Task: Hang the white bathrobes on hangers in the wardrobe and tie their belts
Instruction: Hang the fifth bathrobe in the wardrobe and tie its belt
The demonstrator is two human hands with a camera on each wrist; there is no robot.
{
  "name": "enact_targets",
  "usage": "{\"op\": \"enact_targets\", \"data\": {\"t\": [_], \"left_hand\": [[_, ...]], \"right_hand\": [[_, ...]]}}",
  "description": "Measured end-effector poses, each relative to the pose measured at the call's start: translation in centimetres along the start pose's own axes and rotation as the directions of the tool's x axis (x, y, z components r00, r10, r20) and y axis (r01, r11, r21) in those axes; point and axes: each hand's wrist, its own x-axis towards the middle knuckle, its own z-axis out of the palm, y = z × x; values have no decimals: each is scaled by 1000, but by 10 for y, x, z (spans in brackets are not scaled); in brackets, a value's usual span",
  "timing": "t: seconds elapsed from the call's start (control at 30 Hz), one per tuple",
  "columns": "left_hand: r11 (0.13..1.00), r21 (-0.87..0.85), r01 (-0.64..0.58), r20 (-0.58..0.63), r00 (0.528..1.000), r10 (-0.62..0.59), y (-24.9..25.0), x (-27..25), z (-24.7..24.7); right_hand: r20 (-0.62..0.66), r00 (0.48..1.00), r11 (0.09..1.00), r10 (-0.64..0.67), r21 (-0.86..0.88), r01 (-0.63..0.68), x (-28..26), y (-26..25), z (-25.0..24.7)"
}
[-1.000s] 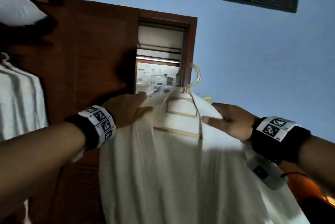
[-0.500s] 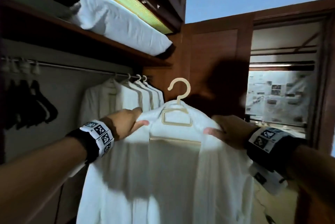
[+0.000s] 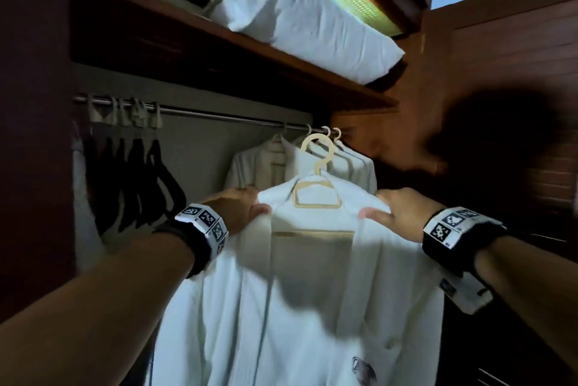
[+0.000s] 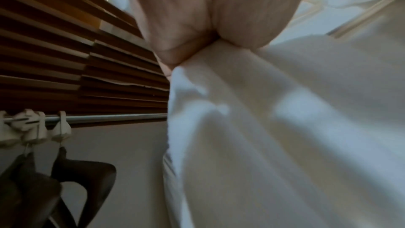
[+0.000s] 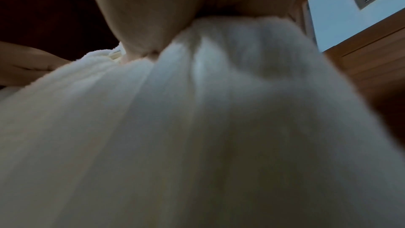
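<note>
A white bathrobe (image 3: 306, 307) hangs on a cream hanger (image 3: 316, 185) that I hold up in front of the wardrobe. My left hand (image 3: 240, 207) grips the robe's left shoulder (image 4: 274, 127), thumb over the front. My right hand (image 3: 397, 213) grips the right shoulder (image 5: 197, 127) the same way. The hanger's hook (image 3: 317, 148) is free in the air, just below and in front of the metal rail (image 3: 225, 116). Several white bathrobes (image 3: 300, 163) hang on the rail's right part behind it.
Several dark empty hangers (image 3: 140, 173) hang at the rail's left end, with a bare stretch of rail between them and the robes. A white pillow (image 3: 300, 16) lies on the shelf (image 3: 281, 63) above. A wooden wall (image 3: 500, 88) stands at the right.
The view swung from the ceiling and doorway to the wardrobe interior. Both hands kept their grip and carried the robe on its hanger up toward the rail.
</note>
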Motion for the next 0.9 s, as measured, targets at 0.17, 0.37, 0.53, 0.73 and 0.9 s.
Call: {"op": "enact_targets", "data": {"t": [0.17, 0.37, 0.53, 0.73, 0.9], "left_hand": [[990, 39, 133, 20, 991, -134, -11, 68, 40], [941, 163, 298, -30, 954, -297, -32, 153, 78], [879, 232, 416, -36, 907, -420, -44, 192, 99], [825, 256, 505, -15, 855, -518, -76, 232, 117], [818, 224, 530, -43, 844, -535, -103, 276, 107]], "right_hand": [[11, 999, 998, -40, -45, 40, 83, 26, 47], [-48, 980, 978, -195, 73, 198, 180, 68, 89], [-76, 949, 948, -307, 63, 312, 251, 77, 117], [-80, 940, 941, -333, 45, 337, 314, 69, 141], [-129, 953, 959, -275, 26, 281, 367, 58, 139]]}}
